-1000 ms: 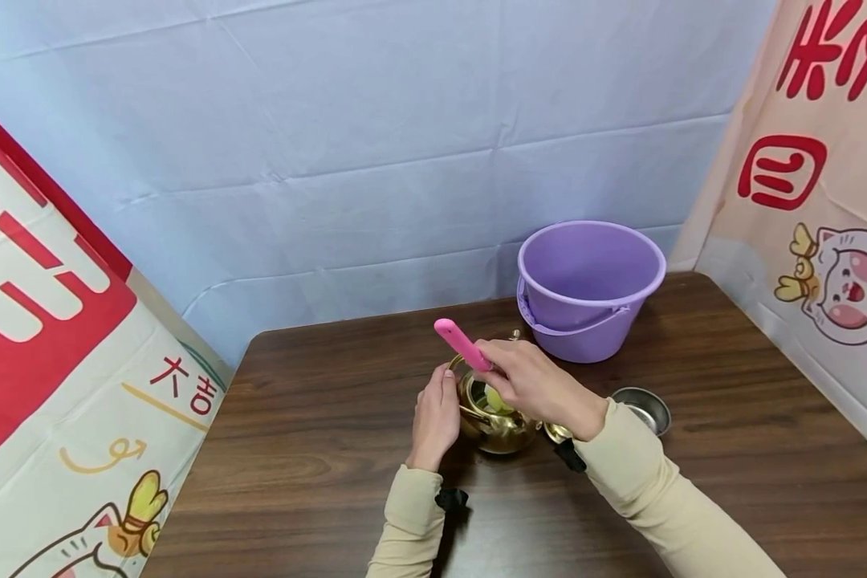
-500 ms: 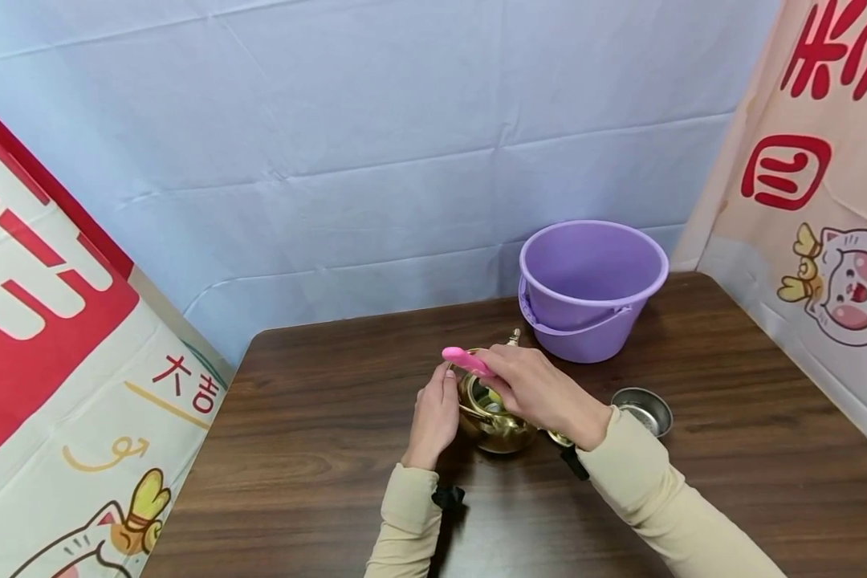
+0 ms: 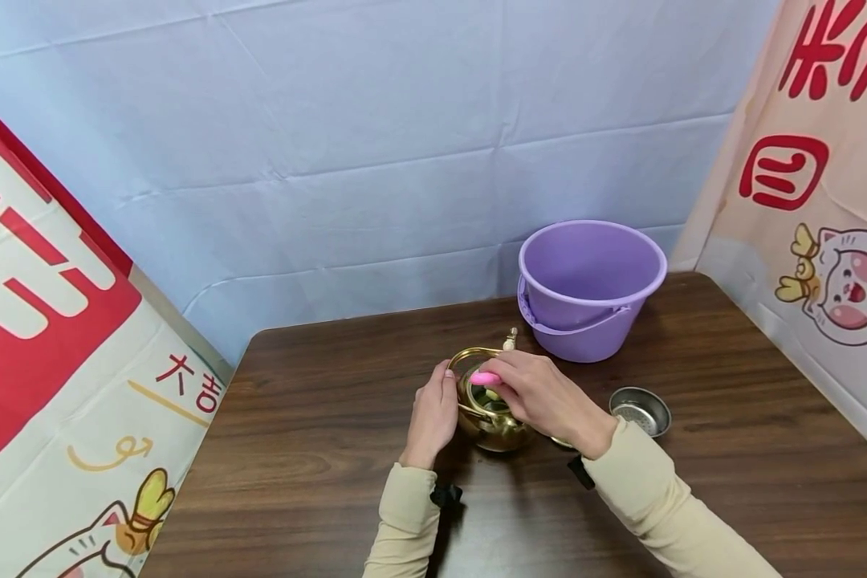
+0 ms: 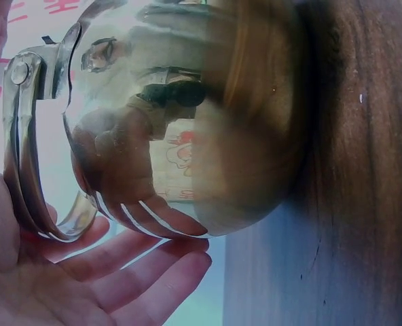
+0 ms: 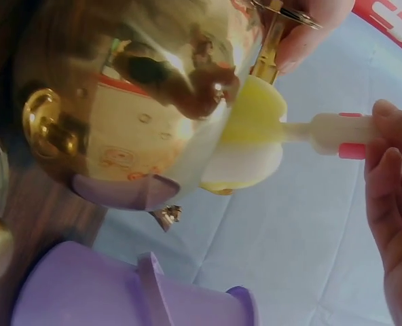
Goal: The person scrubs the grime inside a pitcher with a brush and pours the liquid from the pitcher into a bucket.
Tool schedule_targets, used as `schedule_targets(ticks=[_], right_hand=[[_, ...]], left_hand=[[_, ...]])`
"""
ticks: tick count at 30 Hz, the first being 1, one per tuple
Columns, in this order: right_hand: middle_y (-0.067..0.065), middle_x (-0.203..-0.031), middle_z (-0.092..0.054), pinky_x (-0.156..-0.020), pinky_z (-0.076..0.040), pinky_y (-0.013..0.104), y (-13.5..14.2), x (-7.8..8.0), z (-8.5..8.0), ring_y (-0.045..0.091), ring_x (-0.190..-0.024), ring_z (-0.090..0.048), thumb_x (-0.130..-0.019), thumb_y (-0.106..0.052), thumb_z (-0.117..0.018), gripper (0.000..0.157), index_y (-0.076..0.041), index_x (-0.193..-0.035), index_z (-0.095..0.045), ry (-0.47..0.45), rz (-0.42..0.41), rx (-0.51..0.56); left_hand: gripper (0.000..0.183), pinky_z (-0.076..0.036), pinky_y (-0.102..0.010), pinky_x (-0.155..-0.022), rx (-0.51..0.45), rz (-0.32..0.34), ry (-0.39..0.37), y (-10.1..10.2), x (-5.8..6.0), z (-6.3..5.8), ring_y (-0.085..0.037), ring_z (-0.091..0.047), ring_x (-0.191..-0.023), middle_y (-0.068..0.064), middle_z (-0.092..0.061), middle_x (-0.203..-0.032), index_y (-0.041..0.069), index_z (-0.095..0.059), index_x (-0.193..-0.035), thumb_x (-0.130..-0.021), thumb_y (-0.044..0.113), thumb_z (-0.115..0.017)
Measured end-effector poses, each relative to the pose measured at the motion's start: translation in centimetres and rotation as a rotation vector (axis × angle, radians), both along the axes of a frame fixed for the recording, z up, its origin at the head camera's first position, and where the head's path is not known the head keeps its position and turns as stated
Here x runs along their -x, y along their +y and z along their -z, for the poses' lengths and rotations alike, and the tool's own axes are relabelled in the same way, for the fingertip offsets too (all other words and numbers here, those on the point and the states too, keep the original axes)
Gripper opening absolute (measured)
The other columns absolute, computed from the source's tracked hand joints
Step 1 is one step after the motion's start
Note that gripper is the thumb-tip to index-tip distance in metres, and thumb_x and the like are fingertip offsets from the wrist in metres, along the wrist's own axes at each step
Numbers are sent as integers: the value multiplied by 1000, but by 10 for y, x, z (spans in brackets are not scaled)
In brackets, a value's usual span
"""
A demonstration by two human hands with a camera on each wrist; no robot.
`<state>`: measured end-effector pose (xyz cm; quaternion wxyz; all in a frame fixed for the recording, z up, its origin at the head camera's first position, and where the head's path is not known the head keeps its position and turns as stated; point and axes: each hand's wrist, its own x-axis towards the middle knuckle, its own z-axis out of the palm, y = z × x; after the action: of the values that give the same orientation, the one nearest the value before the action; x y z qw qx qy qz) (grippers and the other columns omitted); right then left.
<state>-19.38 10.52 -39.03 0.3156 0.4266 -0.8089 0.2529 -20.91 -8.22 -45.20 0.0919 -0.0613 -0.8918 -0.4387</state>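
A shiny gold-coloured kettle (image 3: 502,437) stands lidless on the wooden table, its spout (image 3: 510,340) pointing away. My left hand (image 3: 433,413) steadies it from the left; the left wrist view shows the thumb side at the folded handle (image 4: 30,149) and several fingers against the round body. Above the mouth, my right hand (image 3: 545,395) grips a sponge brush by its pink-and-white handle (image 3: 486,377). In the right wrist view the yellow-and-white sponge head (image 5: 255,115) sits at the kettle's opening, its lower part hidden by the body.
Behind the kettle to the right stands a purple bucket (image 3: 592,293). A small metal dish (image 3: 641,409), apparently perforated at the bottom, lies right of my right wrist. Partly hidden under that arm is a gold piece (image 3: 560,441), perhaps the lid. Pale blue cloth (image 3: 376,160) hangs behind the table.
The brush handle has swung from leaning left to nearly upright, and its top has shifted right. My right hand has moved slightly down and right; the left hand and kettle stay almost still.
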Motion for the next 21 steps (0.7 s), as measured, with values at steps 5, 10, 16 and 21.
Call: schedule_targets(ticks=[5,10,16,21], right_hand=[[1,-89,-69,-78,-53,31,3,1,5,17,-84,-67,-92,-21,-64,14,-8,-96,-68,19,-9,70],[5,-88,-71,-79,-53,30,4,4,8,20,-85,-68,-72,-1,-78,22,-5,-92,-69,17,-11,134],[5,-86,-71,-75,-54,27,6,6,13,18,-82,-69,-75,-2,-77,17,-5,-89,-69,11,1,179],[2,-86,-72,-74,-53,24,6,8,16,17,-81,-70,-71,3,-79,20,-6,-86,-70,-4,9,222]], left_hand=[[40,-49,-47,-93,1,2,-1,0,0,1,-26,-66,-107,-8,-72,-108,13,-54,-135,-105,27,-32],[40,-49,-47,-93,8,4,-5,-1,0,-1,-26,-66,-108,-8,-72,-108,14,-54,-135,-105,27,-32],[40,-49,-47,-93,3,9,-2,-1,0,0,-27,-66,-108,-8,-72,-108,13,-54,-135,-105,27,-32],[40,-49,-47,-93,-1,14,8,-1,0,0,-27,-66,-107,-8,-72,-108,12,-54,-135,-105,26,-32]])
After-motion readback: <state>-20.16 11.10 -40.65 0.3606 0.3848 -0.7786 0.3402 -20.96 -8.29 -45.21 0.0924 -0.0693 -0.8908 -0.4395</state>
